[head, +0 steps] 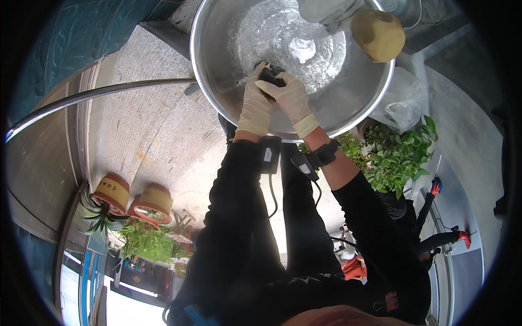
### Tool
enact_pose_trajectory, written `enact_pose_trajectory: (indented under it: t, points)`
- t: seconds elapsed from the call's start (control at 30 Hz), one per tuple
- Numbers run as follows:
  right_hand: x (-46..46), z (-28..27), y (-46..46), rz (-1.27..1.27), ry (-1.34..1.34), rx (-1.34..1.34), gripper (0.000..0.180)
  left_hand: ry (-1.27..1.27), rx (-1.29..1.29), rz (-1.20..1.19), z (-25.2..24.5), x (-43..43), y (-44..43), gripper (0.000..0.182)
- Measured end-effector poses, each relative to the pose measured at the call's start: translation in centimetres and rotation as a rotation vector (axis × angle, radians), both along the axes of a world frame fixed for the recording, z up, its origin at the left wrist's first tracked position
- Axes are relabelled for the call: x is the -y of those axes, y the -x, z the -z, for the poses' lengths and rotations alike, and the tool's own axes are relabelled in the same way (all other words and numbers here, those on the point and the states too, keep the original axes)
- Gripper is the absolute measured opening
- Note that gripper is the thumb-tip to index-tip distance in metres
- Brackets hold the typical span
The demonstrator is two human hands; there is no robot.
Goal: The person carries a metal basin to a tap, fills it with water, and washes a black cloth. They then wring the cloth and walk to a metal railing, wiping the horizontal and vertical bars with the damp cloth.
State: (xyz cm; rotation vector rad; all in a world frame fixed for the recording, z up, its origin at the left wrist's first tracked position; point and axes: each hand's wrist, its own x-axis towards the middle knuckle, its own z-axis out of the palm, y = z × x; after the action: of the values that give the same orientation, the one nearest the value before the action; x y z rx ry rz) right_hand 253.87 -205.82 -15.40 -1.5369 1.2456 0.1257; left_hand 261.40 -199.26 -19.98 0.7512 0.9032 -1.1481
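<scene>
A wide stainless steel basin [359, 93] with rippling clear water [269, 36] in it stands before me. Both hands wear thin whitish gloves and meet over the near side of the basin, at the water. Between them is a small dark wet object [272, 77], mostly covered by fingers, so its kind cannot be told. My left hand [256, 95] holds it from the left, fingers curled around its far side. My right hand [290, 95] grips it from the right, the thumb pointing across it.
A yellowish rounded container [383, 38] overlaps the basin's right rim, near translucent plastic [326, 10]. A clear plastic bag [401, 100] and leafy plants [399, 155] are at right. Left are a metal pipe [122, 86] and flowerpots [112, 191]. Another person's red-gloved hand [464, 240] shows far right.
</scene>
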Motion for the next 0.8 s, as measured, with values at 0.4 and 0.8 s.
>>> enact_pose_trajectory:
  t: [0.4,0.8]
  points:
    - [6.4,6.9,3.3,0.186,0.190,-0.214,0.048,-0.220,0.038,0.211,-1.0,0.0,2.5,0.064]
    - [6.8,3.5,-1.8,0.277,0.271,-0.232,0.045,-0.021,0.146,-0.070,-1.0,1.2,3.7,0.022]
